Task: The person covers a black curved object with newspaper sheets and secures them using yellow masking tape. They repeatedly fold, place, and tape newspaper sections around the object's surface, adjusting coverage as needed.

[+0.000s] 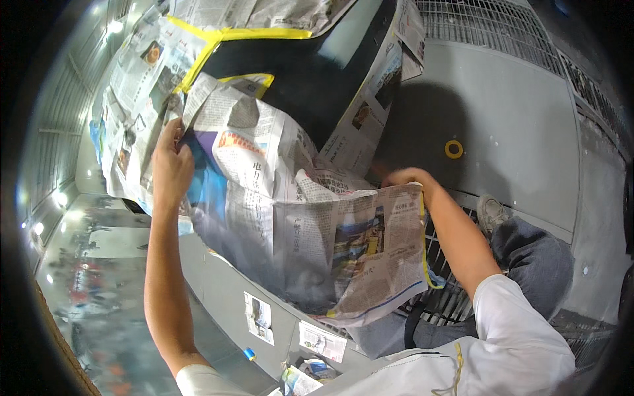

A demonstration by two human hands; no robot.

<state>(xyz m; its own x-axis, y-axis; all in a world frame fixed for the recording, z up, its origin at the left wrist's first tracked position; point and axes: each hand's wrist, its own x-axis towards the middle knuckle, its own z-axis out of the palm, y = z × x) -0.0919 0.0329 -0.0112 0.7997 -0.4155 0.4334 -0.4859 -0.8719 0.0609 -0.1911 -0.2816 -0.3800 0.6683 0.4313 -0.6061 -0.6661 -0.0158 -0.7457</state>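
Observation:
A large newspaper sheet hangs in front of me, creased and bulging. At its upper left edge my left hand pinches the paper beside newspaper-covered bodywork. My right hand is behind the sheet's upper right corner; its fingers are mostly hidden, so its grip cannot be made out. Yellow masking tape runs down the sheet's right edge, its lower end curling loose. Beyond the sheet lies a glossy black vehicle panel, bordered by more yellow tape and newspaper.
A yellow tape roll lies on the grey floor at right. Metal floor grating runs along the far side, with more under my legs. Loose newspaper pieces and a small blue roll are on the floor below.

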